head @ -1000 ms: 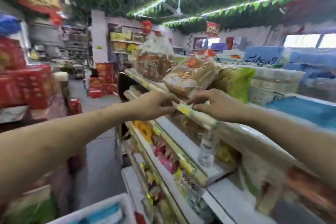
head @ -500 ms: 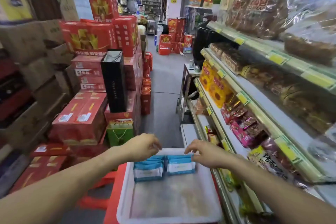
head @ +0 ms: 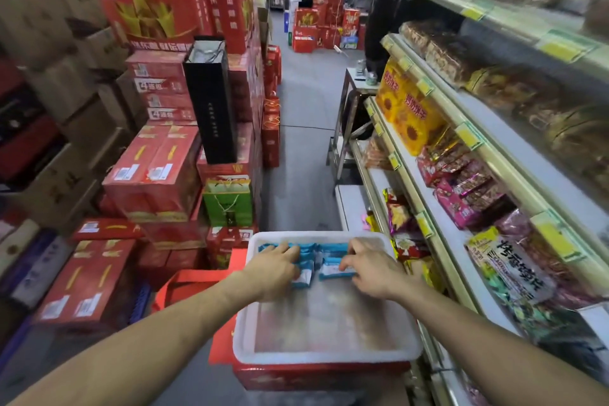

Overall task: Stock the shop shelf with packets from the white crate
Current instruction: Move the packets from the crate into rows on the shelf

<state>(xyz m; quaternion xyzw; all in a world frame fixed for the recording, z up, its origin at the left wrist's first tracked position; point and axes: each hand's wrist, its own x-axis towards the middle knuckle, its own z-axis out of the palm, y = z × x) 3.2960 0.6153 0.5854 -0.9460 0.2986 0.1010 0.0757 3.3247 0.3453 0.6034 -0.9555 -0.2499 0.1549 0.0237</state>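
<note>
White plastic crate [head: 326, 358] set on a red carton [head: 313, 376] in a narrow aisle, beside the stocked shop shelf [head: 428, 155].
At its far end, blue-and-white packets [head: 333, 269] are clasped in the grip of the left hand [head: 276, 265] and the right hand [head: 369, 269]; their print is blurred.

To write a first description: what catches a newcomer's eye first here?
The left hand and right hand grip blue packets at the far end of the white crate, bottom centre. Red boxes are stacked high on the left; the shelf of snacks runs along the right.
</note>
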